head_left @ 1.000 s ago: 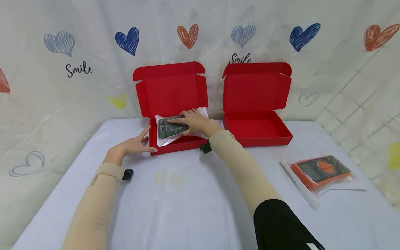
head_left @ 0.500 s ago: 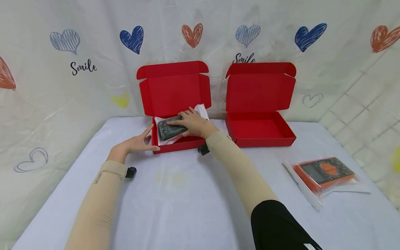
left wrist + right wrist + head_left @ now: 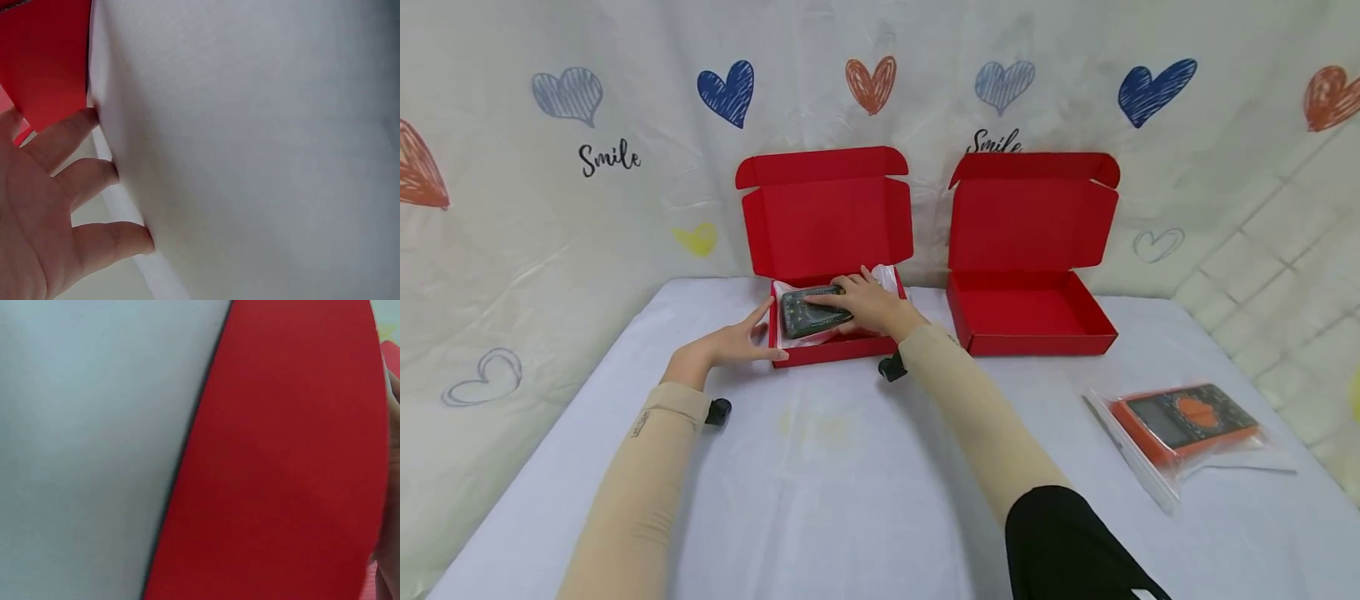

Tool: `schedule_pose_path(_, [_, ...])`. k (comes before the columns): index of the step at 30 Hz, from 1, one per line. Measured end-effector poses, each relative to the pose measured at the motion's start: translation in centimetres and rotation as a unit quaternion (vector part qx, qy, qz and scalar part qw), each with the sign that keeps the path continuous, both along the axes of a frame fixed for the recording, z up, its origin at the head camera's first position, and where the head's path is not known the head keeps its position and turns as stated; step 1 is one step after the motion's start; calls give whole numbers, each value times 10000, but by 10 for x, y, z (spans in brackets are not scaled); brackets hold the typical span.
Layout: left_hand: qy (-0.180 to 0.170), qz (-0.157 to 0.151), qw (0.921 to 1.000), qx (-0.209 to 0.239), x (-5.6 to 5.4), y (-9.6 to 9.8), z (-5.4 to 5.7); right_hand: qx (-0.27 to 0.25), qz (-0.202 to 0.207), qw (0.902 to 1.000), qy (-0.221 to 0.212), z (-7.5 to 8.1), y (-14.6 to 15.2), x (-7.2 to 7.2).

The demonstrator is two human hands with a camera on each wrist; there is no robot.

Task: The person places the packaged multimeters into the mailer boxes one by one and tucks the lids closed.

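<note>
A dark multimeter (image 3: 808, 313) in a clear plastic bag lies inside the left red box (image 3: 831, 354), whose lid stands up. My right hand (image 3: 874, 304) rests on the multimeter's right part and the bag, fingers extended over them. In the right wrist view only an edge of that hand (image 3: 394, 487) shows behind the red box wall (image 3: 275, 456). My left hand (image 3: 722, 346) touches the box's left side, with thumb and fingers spread. The left wrist view shows its fingers (image 3: 103, 244) apart beside the red cardboard (image 3: 47, 59).
A second red box (image 3: 1037, 343) stands with its lid up to the right. Farther right, an orange multimeter (image 3: 1187, 421) in a clear bag lies on the white-covered table (image 3: 850, 483). A curtain (image 3: 647, 217) printed with hearts hangs behind.
The bagged multimeter has settled lower and flatter in the left box, and the bag's raised right end has gone down under my right hand. My left hand stays at the box's side.
</note>
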State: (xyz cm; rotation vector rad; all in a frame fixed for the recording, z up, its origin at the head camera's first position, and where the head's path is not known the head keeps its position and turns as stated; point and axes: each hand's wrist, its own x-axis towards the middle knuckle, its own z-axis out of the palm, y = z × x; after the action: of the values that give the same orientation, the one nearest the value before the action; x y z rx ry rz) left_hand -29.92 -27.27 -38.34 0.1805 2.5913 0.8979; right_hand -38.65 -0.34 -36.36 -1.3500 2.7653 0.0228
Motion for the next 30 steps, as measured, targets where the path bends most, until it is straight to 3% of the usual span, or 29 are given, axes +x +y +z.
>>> schedule_pose_path(9, [-125,10,9999,64,-1,1,0,-276,-101,9990,-344,-13,5,-1])
schedule_pose_path(23, [-300,-124,9991,287,-7,0,10,-92,-544,9972,-509,-21,7,1])
schedule_pose_path(30, [-479,-13,9981,382,-7,-3,6,77,-711,9949,-715,-23,0,4])
